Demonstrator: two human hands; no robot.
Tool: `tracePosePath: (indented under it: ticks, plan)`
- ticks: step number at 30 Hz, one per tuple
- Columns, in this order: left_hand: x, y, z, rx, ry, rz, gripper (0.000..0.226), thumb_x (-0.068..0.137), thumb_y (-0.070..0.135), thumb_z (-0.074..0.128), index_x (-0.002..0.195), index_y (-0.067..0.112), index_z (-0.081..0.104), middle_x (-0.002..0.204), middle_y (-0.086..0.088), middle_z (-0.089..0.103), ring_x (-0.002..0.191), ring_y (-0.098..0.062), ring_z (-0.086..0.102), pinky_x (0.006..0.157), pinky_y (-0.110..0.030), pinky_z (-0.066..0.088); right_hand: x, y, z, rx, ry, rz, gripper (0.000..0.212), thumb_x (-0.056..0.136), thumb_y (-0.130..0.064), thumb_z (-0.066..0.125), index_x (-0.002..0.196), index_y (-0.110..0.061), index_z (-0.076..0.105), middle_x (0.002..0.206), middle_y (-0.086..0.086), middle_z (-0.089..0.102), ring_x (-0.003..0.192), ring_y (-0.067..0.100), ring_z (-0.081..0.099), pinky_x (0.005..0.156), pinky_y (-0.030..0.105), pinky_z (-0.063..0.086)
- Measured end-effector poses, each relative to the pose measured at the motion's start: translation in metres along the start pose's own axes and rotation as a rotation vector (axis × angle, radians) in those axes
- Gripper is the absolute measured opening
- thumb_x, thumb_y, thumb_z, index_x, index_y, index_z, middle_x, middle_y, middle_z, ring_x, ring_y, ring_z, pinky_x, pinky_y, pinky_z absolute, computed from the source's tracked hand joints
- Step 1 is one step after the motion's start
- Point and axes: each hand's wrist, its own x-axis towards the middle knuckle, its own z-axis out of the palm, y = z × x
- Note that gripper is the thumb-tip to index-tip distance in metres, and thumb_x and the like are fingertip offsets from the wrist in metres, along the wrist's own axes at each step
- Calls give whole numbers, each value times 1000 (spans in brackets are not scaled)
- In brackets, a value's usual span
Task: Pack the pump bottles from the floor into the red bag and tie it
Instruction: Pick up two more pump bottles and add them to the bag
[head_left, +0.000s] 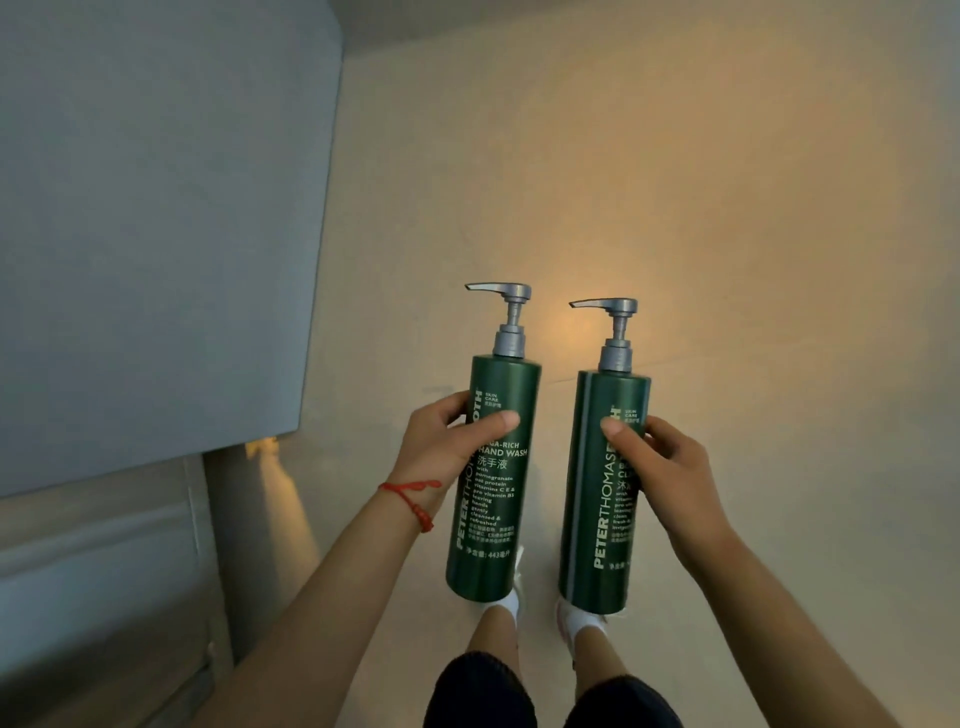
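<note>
Two dark green pump bottles with grey pump heads are held up in front of me, above the floor. My left hand (447, 441) grips the left bottle (493, 499), labelled hand wash, around its upper half, thumb across the front. My right hand (660, 462) grips the right bottle (602, 519) the same way. Both bottles are upright, side by side and apart, spouts pointing left. A red string bracelet (413, 501) sits on my left wrist. No red bag is in view.
A grey-blue upholstered block (156, 218) fills the left side, with a pale padded surface (98, 571) below it. Beige floor (675, 208) stretches ahead and right, lit by a warm glow. My legs and white shoes (576, 618) are below the bottles.
</note>
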Motion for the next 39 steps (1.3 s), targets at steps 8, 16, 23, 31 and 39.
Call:
tracePosePath:
  ticks: [8, 16, 23, 31, 39]
  plan:
    - [-105, 106, 32, 57, -69, 88, 22, 67, 19, 77, 86, 22, 66, 88, -4, 68, 79, -20, 64, 72, -31, 49, -107, -84, -37, 141, 122, -74, 15, 80, -30, 63, 89, -18, 65, 80, 3, 70, 68, 11, 67, 63, 22, 52]
    - [-172, 166, 100, 154, -154, 138, 18, 74, 12, 71, 89, 19, 64, 91, -4, 67, 77, -16, 63, 67, -26, 49, -180, -131, -104, 263, 259, -142, 10, 82, -26, 63, 88, -18, 65, 81, 2, 69, 70, 12, 65, 65, 22, 53]
    - [-201, 210, 180, 185, -198, 207, 19, 74, 13, 71, 91, 17, 64, 94, -9, 66, 80, -21, 63, 70, -30, 50, -220, -162, -190, 334, 356, -183, 8, 83, -27, 61, 87, -20, 62, 83, 2, 68, 73, 14, 64, 60, 20, 49]
    - [-219, 251, 286, 227, -343, 267, 14, 76, 11, 69, 88, 15, 64, 90, -12, 66, 77, -22, 62, 70, -31, 51, -243, -178, -277, 457, 507, -197, 26, 83, -30, 61, 101, -11, 63, 90, 6, 68, 80, 19, 65, 63, 24, 48]
    - [-205, 287, 392, 354, -560, 263, 12, 76, 10, 68, 87, 14, 65, 88, -12, 66, 77, -23, 62, 70, -32, 51, -251, -184, -350, 637, 745, -197, 25, 83, -28, 62, 100, -10, 64, 87, 6, 68, 78, 19, 65, 62, 24, 48]
